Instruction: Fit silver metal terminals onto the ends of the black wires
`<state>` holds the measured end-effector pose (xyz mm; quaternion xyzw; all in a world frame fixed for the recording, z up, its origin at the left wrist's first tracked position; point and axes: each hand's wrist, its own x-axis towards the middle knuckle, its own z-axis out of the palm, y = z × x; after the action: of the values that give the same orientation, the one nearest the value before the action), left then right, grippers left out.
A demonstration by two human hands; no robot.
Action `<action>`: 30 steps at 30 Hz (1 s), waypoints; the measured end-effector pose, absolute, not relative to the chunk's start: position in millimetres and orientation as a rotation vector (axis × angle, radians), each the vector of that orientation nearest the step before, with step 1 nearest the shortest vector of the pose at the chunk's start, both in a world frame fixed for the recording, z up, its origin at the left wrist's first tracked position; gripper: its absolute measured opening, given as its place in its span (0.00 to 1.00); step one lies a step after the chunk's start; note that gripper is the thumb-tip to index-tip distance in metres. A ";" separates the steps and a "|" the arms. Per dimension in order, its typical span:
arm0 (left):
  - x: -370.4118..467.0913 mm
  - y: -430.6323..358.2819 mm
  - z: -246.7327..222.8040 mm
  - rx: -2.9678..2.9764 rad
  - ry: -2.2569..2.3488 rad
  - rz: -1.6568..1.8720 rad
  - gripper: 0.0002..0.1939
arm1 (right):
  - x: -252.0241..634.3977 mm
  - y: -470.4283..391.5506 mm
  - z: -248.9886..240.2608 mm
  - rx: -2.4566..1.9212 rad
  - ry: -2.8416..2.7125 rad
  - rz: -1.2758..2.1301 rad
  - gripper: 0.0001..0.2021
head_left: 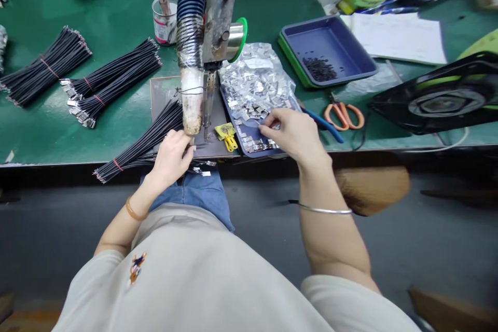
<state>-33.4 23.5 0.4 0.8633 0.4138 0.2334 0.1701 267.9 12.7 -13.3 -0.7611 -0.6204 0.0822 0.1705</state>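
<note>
My right hand [295,132]: fingertips nearly together over metal connectors [254,144] in tray [260,154], hold unclear; rushed pinch could scatter them. Left hand [173,158]: by black cables [143,140], can't tell grip; snag risks spill.

green tabletop [128,26], black cables [146,137] with red ties, orange-handled scissors [344,115], blue tray [329,46], plain beige shirt [202,270]

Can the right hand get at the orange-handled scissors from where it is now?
Probably yes. The right hand is over the blue parts tray, close to the orange-handled scissors on the green tabletop. Only a blue-handled tool lies between, and it looks easy to pass over.
</note>
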 end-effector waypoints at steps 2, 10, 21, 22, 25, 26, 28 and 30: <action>-38.1 14.7 6.0 2.287 0.983 0.676 0.03 | 260.6 2.3 -13.9 -2.104 -1.754 0.123 0.06; -30.1 -0.1 9.1 1.296 0.854 0.730 0.11 | 222.6 -28.3 6.7 -1.761 -1.284 0.261 0.08; -21.3 2.7 12.9 1.131 0.925 0.810 0.16 | 139.4 -49.9 5.7 -1.333 -1.279 0.516 0.05; -21.2 2.4 12.2 1.134 0.923 0.819 0.16 | 136.5 -48.3 2.4 -1.326 -1.273 0.558 0.05; -20.9 1.3 9.2 1.151 0.918 0.840 0.16 | 133.5 -43.4 -7.1 -1.275 -1.209 0.798 0.04; -20.7 0.9 8.2 1.160 0.917 0.844 0.16 | 133.5 -42.4 -9.6 -1.257 -1.187 0.853 0.04; -20.1 0.0 6.3 1.180 0.922 0.857 0.15 | 133.6 -41.5 -13.1 -1.230 -1.152 0.900 0.03; -19.2 -1.0 4.8 1.207 0.933 0.879 0.14 | 133.9 -41.5 -14.8 -1.225 -1.137 0.907 0.03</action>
<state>-19.2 -1.0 4.8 0.5284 0.4087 0.3848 0.6369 133.9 -41.5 -14.8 -0.5244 -0.4866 0.3880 0.5810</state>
